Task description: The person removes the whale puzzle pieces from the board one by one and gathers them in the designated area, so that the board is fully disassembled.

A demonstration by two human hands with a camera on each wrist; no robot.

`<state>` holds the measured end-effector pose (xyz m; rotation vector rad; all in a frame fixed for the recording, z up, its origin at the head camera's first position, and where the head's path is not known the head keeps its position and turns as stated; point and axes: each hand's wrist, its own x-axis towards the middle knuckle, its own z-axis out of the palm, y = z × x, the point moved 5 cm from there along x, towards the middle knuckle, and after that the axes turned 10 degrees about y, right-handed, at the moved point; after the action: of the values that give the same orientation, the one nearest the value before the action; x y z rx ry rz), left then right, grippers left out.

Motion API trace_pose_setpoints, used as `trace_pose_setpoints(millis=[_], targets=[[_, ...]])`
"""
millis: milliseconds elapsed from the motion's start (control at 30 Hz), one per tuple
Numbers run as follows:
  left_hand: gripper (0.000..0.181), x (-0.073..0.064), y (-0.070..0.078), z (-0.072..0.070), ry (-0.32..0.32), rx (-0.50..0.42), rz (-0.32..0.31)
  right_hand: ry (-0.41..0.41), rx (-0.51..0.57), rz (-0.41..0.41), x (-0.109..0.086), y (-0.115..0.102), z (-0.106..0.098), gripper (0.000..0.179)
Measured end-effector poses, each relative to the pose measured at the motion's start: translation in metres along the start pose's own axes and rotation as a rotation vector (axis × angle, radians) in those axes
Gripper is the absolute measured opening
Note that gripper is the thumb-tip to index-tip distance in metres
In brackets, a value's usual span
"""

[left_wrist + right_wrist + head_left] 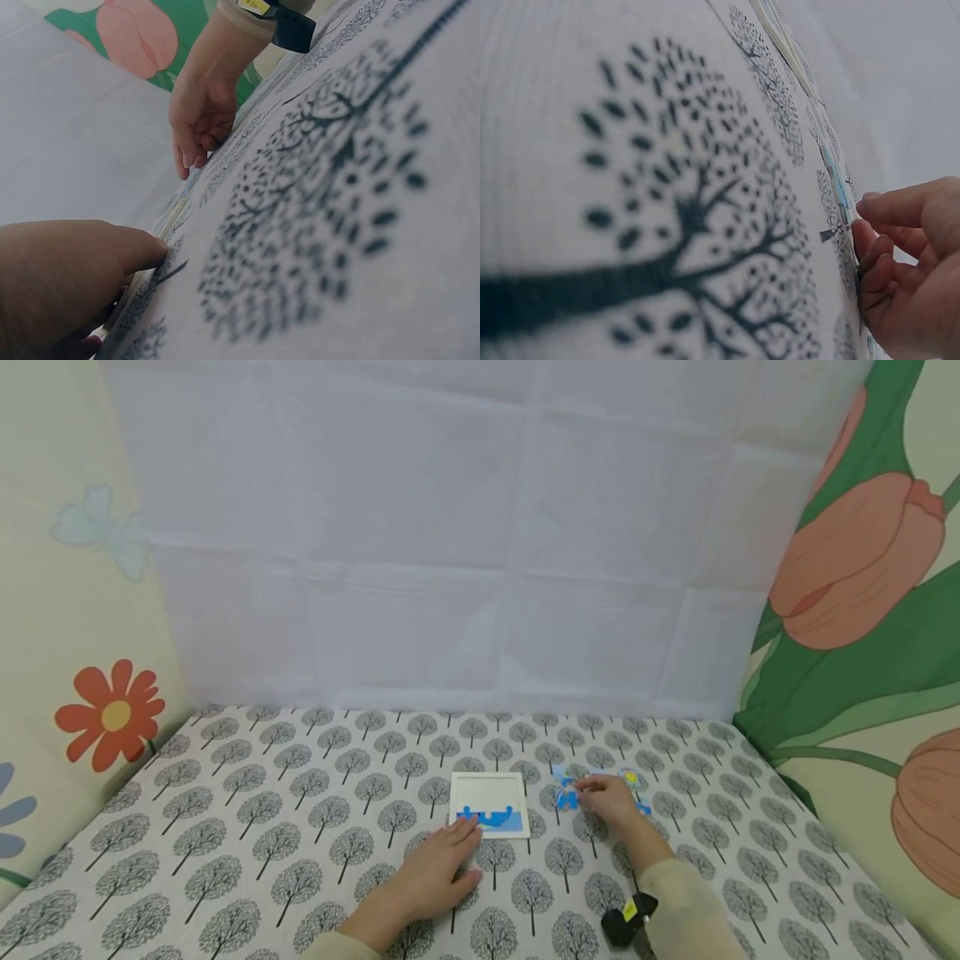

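A white square puzzle tray [489,782] lies on the tablecloth, blue puzzle pieces [495,818] filling its lower part. My left hand [442,868] rests at the tray's lower left corner, fingers straight over the edge and the blue pieces. To the right, my right hand [611,802] reaches down over loose puzzle pieces, its fingertips beside a blue piece [567,799]. In the right wrist view, thumb and loosely bent fingers [877,251] stand apart near a light blue piece [834,176] on the cloth. Part of the loose pieces is hidden behind this hand.
A loose piece with a yellow sun [631,778] lies beyond the right hand. A black device with a yellow label [628,918] is at the right wrist. White sheeting [420,568] hangs behind the tree-print tablecloth [285,827], with flower-patterned panels at both sides.
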<state>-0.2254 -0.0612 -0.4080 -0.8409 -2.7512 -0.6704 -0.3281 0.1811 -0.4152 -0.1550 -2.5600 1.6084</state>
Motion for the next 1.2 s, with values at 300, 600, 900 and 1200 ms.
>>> trace_pose_setpoints(millis=[300,600,900,1200], targets=[[0.053,0.001,0.001,-0.002,0.013,-0.002,-0.007,0.015,-0.014,0.046,-0.001,-0.004,-0.001,0.017],[0.05,0.002,0.001,-0.004,0.038,-0.017,0.004,-0.005,0.018,0.054,-0.001,-0.005,-0.002,0.018],[0.05,0.004,0.001,-0.005,0.04,-0.041,0.001,-0.05,-0.001,0.012,-0.001,-0.012,0.003,0.02],[0.048,0.007,0.0,-0.006,0.022,-0.042,-0.011,-0.097,-0.002,0.013,-0.006,-0.021,0.015,0.023]])
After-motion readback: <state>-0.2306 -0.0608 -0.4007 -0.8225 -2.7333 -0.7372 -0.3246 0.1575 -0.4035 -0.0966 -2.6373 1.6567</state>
